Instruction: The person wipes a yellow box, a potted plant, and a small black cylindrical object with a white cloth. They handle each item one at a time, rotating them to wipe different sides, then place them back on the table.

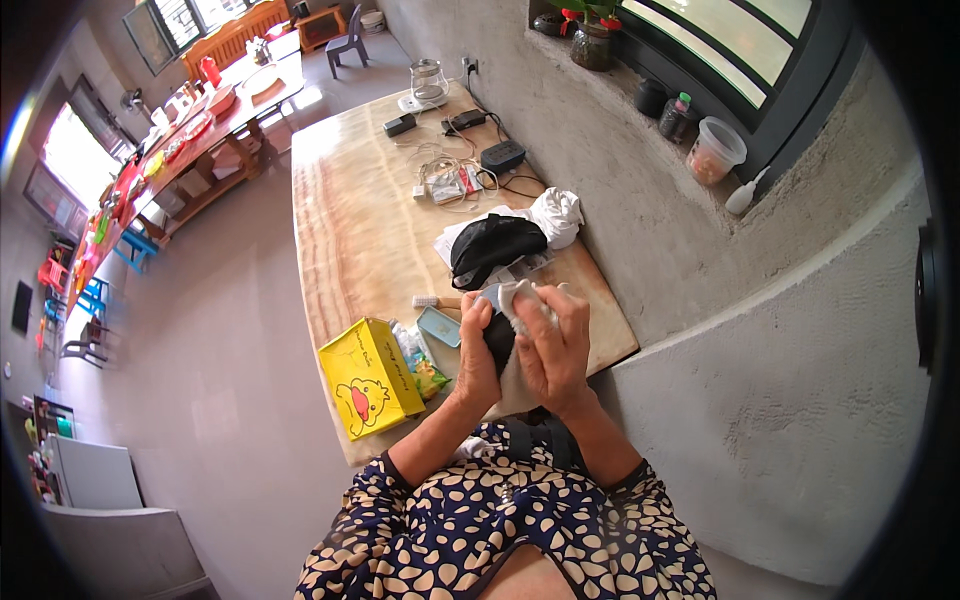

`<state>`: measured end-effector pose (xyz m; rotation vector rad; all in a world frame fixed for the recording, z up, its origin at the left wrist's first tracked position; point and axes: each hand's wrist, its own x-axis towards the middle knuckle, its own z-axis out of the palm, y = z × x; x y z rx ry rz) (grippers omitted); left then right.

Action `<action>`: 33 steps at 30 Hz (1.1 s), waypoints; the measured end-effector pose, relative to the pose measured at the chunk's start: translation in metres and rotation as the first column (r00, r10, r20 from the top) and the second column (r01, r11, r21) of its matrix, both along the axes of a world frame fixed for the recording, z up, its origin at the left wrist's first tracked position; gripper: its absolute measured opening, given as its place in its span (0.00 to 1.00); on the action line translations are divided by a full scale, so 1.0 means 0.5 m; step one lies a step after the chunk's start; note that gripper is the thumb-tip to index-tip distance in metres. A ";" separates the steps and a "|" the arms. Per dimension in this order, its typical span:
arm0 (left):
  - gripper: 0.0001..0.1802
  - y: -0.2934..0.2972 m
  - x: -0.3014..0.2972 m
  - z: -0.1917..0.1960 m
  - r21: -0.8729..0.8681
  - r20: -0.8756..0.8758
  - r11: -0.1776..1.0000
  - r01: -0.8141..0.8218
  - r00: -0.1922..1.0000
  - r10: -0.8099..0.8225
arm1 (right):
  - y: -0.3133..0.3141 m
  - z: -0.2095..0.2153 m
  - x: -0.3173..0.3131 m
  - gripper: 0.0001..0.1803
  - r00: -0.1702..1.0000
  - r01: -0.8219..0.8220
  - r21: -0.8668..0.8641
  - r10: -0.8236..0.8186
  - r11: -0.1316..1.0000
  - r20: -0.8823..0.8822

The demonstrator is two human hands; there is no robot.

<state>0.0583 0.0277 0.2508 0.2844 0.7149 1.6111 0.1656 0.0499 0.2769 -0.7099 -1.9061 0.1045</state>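
Note:
My left hand (480, 350) is closed around a dark object with a pale blue-grey part (498, 342); its kind is hard to make out between the palms. A crumpled white cloth (513, 297) is bunched in the fingers of my right hand (556, 350), pressed against the top of that object. Both hands are raised over the near part of the table, close together. Just left of them lie a shallow blue-grey tray (440, 326) and a white-headed brush (428, 301). Beyond the hands rests a black fabric pouch (495, 246).
A yellow box with a duck picture (370, 385) stands at the table's near left, beside a colourful plastic packet (425, 372). Farther back are tangled cables (445, 178), black adapters (502, 155) and a glass kettle (428, 82). The grey wall (640, 190) borders the right side.

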 end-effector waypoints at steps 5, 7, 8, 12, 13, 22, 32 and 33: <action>0.21 0.019 0.009 -0.022 0.063 0.198 0.992 0.110 0.973 -0.120 | 0.009 -0.005 0.033 0.17 0.997 -0.063 0.143 0.054 0.988 0.062; 0.20 0.026 0.016 -0.020 0.061 0.216 0.995 0.084 0.972 -0.096 | 0.028 -0.003 0.041 0.16 0.994 -0.104 0.071 0.103 0.992 0.024; 0.20 0.028 0.023 -0.015 0.055 0.218 0.996 0.074 0.972 -0.084 | 0.046 0.002 0.043 0.15 0.993 -0.116 -0.014 0.116 0.993 -0.010; 0.22 0.032 0.025 -0.014 0.062 0.228 0.994 0.085 0.969 -0.097 | 0.116 0.000 0.051 0.13 0.943 -0.327 -0.370 0.278 0.870 -0.181; 0.23 0.034 0.026 -0.013 0.089 0.229 0.991 0.099 0.966 -0.117 | 0.130 0.005 0.052 0.13 0.923 -0.384 -0.462 0.315 0.799 -0.223; 0.23 0.053 0.029 -0.021 -0.067 0.150 0.995 -0.077 0.985 0.087 | 0.136 -0.036 0.019 0.13 0.932 -0.334 -0.229 0.284 0.915 -0.223; 0.29 0.061 0.019 -0.018 -0.009 0.142 0.999 -0.032 0.989 0.033 | 0.101 -0.045 0.041 0.17 0.981 -0.196 0.183 0.192 0.963 0.040; 0.28 0.059 0.020 -0.016 0.019 0.176 1.000 -0.011 0.984 0.008 | 0.105 -0.040 0.036 0.17 0.984 -0.177 0.190 0.179 0.966 0.010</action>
